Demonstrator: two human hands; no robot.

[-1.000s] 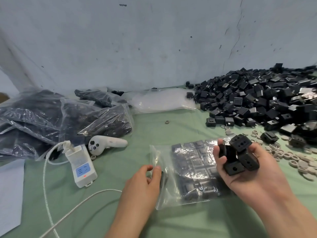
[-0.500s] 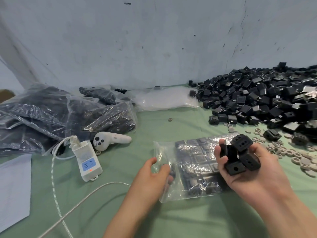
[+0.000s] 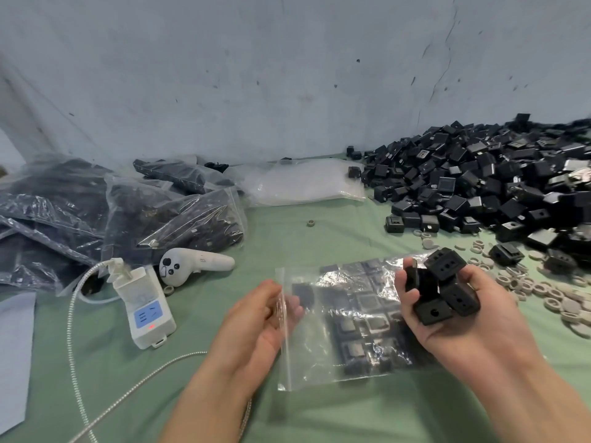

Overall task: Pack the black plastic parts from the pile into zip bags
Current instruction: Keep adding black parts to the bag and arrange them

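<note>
Your left hand (image 3: 256, 321) pinches the bag (image 3: 345, 324) at its zip edge, thumb over fingertips. The film looks thin, limp and slick, so take it right on that stiffer strip. Your right hand (image 3: 463, 337) cups a clutch of parts (image 3: 444, 292), fingers curled under them. They look like hard, light, boxy blocks, apt to tumble if you loosen. The part-filled bag lies flat between your hands. Under your fingers is green cloth (image 3: 319, 410), soft, not slippery. Beyond your right fingertips sits the pile (image 3: 479, 193) against a scuffed wall (image 3: 287, 75); past your left, filled bags (image 3: 128, 209).
</note>
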